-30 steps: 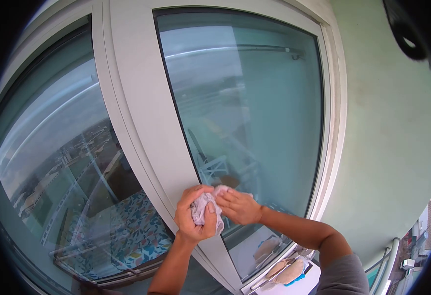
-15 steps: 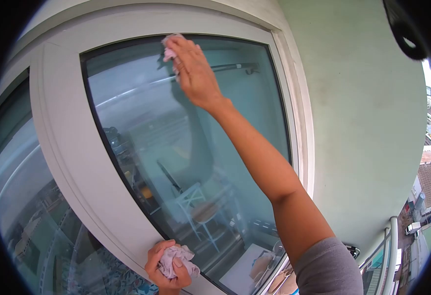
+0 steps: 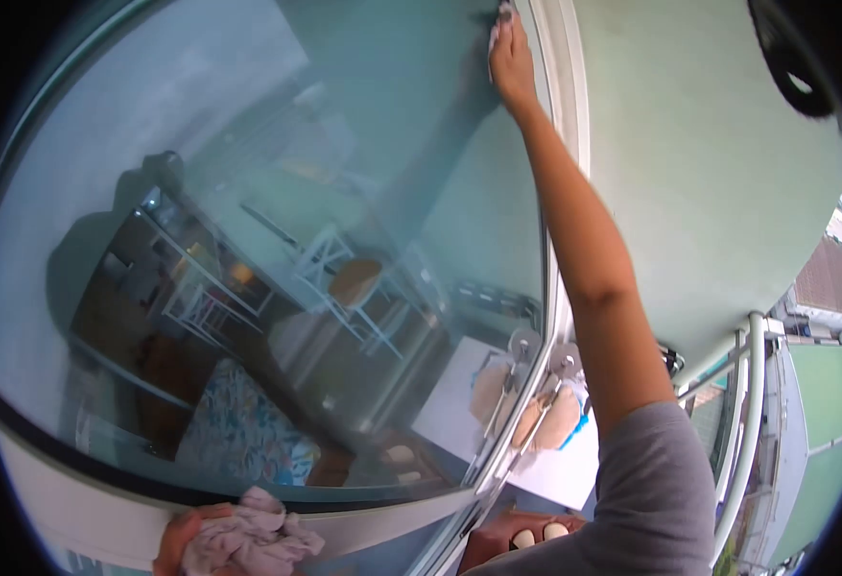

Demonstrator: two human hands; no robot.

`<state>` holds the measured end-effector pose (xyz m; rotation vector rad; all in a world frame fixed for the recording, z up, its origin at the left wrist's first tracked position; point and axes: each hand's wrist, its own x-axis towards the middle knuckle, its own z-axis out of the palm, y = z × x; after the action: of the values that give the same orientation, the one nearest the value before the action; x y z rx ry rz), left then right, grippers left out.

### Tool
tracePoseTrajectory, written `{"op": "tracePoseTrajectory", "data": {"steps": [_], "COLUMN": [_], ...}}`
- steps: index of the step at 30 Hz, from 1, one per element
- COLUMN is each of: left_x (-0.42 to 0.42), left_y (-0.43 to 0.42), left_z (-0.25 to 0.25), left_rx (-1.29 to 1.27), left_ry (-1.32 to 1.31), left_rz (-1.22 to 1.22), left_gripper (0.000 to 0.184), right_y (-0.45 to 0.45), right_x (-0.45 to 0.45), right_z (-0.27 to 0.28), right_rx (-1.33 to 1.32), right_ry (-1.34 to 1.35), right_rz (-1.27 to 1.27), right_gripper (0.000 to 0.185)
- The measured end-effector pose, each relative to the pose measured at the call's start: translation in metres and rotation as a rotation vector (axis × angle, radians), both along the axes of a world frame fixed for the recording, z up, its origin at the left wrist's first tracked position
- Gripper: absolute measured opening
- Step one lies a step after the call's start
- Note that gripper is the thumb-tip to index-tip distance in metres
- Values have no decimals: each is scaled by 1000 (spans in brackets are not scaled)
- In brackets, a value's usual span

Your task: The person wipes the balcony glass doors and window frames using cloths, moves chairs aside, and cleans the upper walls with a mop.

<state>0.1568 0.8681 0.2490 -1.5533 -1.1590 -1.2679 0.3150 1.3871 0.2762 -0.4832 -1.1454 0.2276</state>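
My right hand is raised high against the upper right of the glass pane, close to the white frame. Its fingers are closed on a pinkish cloth, of which only a small part shows. Low on the left, my left hand is wrapped round a crumpled pale pink cloth, beside the lower white frame bar. The fingers there are partly hidden by the cloth.
A pale green wall stands at the right, with a white railing below it. Near the pane's lower right corner is a white surface bearing several items. The glass reflects a chair and buildings.
My right hand has moved from the pane's top left to its upper right side. My left hand, still holding its cloth, sits lower and further left in view. The view has shifted closer to the glass.
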Motion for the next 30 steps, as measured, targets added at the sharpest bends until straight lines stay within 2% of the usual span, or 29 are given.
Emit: {"op": "tracePoseTrajectory", "data": {"steps": [1,2,3,4,5,6,7,10,12,15,16,17,18,20,21,23,25,26,27,28,29,30], "left_x": [-1,-1,-1,-1,0,1,3,8,9,2,2,5,8,8,3,-6,-11,-15,-14,-13,0,-1], "left_y": [4,6,8,10,12,13,14,11,5,-8,-13,-11,-16,-21,-27,-43,-57,-64,-63,-62,-50,-50], "left_z": [-2,-4,-5,-7,-8,-9,-10,-8,-5,-9,-13,-18,-25,-44,-61,-102,-124,-129,-132,-135,-136,-138], "left_rx": [27,56,88,120,151,180,212,282,296,242,212,208,176,88,28,-70,-120,-259,-343,-427,-289,-226], "left_ry": [6,14,20,25,30,36,41,69,57,-24,-62,-4,0,73,19,-45,-55,-15,4,25,0,-5], "left_rz": [23,45,65,87,108,128,148,216,220,125,83,132,138,215,104,-18,-31,12,39,66,135,174], "left_gripper": [41,42,43,44,45,46,47,50,52,42,38,39,39,39,39,38,38,40,40,41,41,42], "right_y": [-3,-17,-42,-52,-61,-79,-74,-88,-110,-177,-201,-227,-257,-319,-341,-349,-344,-336,-327,-312,-300,-290], "right_x": [1,-4,-5,-10,-11,-12,-20,-35,-48,-62,-65,-73,-84,-100,-117,-127,-107,-99,-92,-84,-83,-74], "right_z": [-48,-120,-172,-234,-291,-339,-398,-478,-445,-274,-216,-161,-109,-33,-21,-31,-76,-106,-145,-192,-243,-299], "right_rx": [-8,-35,-78,-243,-392,-703,-886,-1175,-1092,-516,-364,-238,-56,145,187,222,180,56,-77,-147,-315,-462], "right_ry": [19,44,185,285,246,360,376,350,285,104,40,-36,39,126,61,-7,-91,-150,-207,-90,-99,-2], "right_rz": [-38,-98,101,166,85,216,179,96,-17,-127,-25,-47,66,368,303,240,327,248,172,161,64,134], "right_gripper": [39,40,42,43,43,46,47,46,44,41,45,44,49,51,53,54,61,62,63,63,54,52]}}
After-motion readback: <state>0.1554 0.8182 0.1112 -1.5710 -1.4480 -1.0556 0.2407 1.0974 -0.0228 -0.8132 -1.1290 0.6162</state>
